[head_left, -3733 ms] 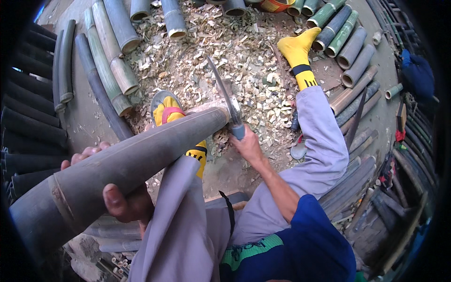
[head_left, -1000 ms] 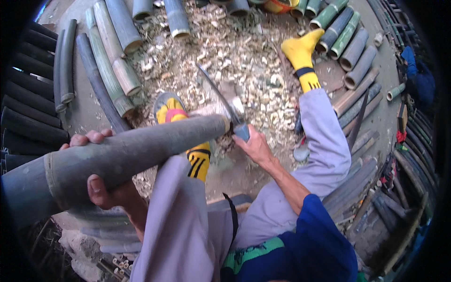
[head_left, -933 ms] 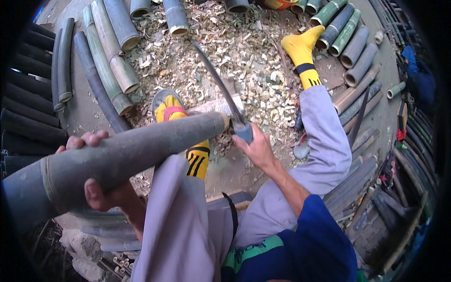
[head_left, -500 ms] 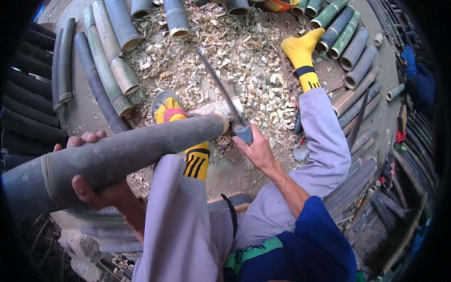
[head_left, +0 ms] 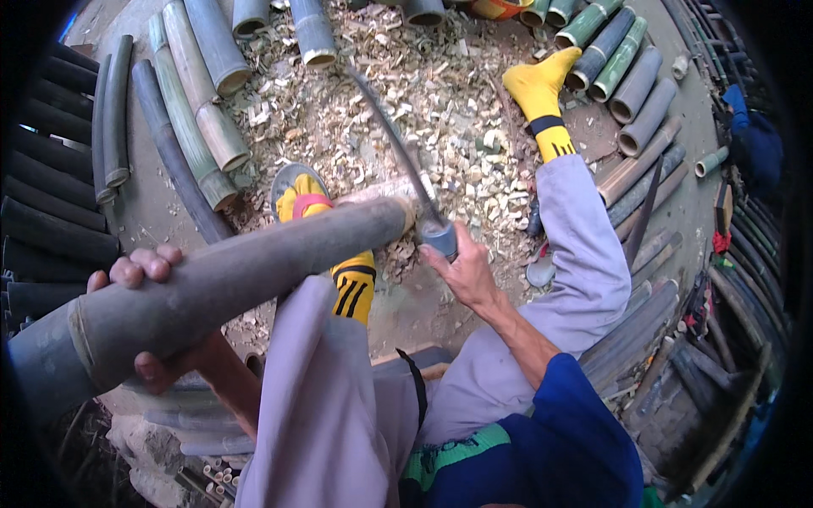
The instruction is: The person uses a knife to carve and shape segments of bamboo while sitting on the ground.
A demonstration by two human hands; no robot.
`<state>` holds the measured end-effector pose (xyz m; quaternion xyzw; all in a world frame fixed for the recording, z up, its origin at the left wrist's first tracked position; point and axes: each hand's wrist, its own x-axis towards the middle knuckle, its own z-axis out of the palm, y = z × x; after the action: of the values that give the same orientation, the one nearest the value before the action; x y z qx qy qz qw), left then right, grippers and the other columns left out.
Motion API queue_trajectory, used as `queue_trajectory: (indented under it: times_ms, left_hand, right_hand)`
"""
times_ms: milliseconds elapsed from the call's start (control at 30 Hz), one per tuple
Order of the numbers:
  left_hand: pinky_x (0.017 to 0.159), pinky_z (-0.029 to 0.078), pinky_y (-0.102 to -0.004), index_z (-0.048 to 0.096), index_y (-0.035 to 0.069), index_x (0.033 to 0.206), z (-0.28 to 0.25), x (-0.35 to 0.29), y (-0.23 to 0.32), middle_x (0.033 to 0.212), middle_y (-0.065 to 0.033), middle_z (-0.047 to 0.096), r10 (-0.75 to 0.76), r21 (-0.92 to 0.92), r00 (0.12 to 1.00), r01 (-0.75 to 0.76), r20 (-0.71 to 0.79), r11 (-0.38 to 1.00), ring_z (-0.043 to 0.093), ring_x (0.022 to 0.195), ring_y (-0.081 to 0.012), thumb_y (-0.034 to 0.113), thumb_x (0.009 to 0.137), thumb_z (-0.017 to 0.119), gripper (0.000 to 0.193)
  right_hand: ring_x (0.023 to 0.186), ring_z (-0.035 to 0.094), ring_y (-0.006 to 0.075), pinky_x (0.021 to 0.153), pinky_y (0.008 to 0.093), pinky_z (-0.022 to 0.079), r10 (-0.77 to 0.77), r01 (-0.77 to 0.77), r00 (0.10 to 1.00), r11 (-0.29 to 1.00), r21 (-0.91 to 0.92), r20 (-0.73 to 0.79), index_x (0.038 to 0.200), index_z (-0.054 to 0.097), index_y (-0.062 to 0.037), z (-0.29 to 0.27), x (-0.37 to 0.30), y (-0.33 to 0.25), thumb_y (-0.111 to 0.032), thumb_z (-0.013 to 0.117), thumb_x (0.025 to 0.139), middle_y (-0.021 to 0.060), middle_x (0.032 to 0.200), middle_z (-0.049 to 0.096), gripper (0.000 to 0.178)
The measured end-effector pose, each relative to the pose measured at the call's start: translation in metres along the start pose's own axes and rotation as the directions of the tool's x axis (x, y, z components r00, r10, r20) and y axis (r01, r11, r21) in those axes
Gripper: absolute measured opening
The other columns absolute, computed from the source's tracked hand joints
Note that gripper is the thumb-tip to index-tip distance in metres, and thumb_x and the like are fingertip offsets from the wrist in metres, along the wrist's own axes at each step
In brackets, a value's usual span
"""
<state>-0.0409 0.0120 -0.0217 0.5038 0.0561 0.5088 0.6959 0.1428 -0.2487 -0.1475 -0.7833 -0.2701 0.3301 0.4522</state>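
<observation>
A thick grey bamboo pole [head_left: 246, 275] lies slantwise over my raised left knee. My left hand [head_left: 152, 266] wraps around it near its lower left end, fingertips over the top and thumb below. My right hand [head_left: 470, 269] is closed on the grey cylindrical handle [head_left: 438, 240] of a long, slightly curved knife [head_left: 385, 127]. The dark blade points up and away, its base beside the pole's pale trimmed end [head_left: 409, 217]. Whether blade and bamboo touch I cannot tell.
Pale bamboo chips [head_left: 457, 110] cover the ground ahead, around my feet in yellow socks [head_left: 533, 89]. Bamboo lengths [head_left: 203, 106] lie at left, and green and grey ones [head_left: 622, 59] at upper right. Dark poles [head_left: 59, 186] line the far left. A pale block [head_left: 381, 191] lies behind the pole.
The bamboo's left part has shifted slightly down and right, and its far end has risen a little. More of my left fingers shows over it. The knife has barely moved.
</observation>
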Motion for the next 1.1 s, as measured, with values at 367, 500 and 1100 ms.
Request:
queue_trajectory:
  times_ms: [367, 500, 1100]
  left_hand:
    - [0.09, 0.041, -0.047, 0.034, 0.002, 0.13, -0.001, 0.013, 0.001, 0.104, -0.0148, 0.051, 0.018, 0.033, 0.979, -0.025, 0.203, 0.999, 0.054, 0.097, -0.0297, 0.031, 0.064, 0.072, 0.082]
    - [0.095, 0.036, -0.0451, 0.036, 0.005, 0.123, -0.011, 0.01, -0.013, 0.103, -0.0101, 0.047, -0.082, 0.038, 0.982, 0.077, 0.167, 0.996, 0.048, 0.098, -0.0255, 0.034, 0.059, 0.074, 0.08]
    - [0.093, 0.041, -0.0486, 0.037, 0.005, 0.124, -0.006, 0.021, -0.006, 0.107, -0.0119, 0.041, -0.131, 0.05, 0.956, 0.122, 0.264, 0.991, 0.049, 0.101, -0.0307, 0.038, 0.055, 0.08, 0.088]
  right_hand:
    - [0.065, 0.065, 0.0223, 0.055, 0.0334, 0.051, 0.206, -0.197, 0.973, 0.976, -0.093, 0.103, 0.103, 0.052, 0.0026, 0.005, 0.019, 0.02, -0.036, 0.062, 0.086, 0.0142, 0.077, 0.063, 0.044]
    - [0.058, 0.062, 0.0191, 0.051, 0.0317, 0.05, -0.133, 0.127, 0.981, 0.991, -0.051, -0.138, 0.1, 0.053, 0.0026, -0.007, -0.005, -0.028, -0.032, 0.064, 0.085, 0.0112, 0.072, 0.062, 0.04]
    - [0.073, 0.067, 0.0284, 0.061, 0.036, 0.052, 0.102, -0.095, 0.993, 0.989, -0.112, 0.055, 0.101, 0.052, 0.0022, 0.01, 0.007, 0.039, -0.028, 0.066, 0.084, 0.0169, 0.079, 0.065, 0.037]
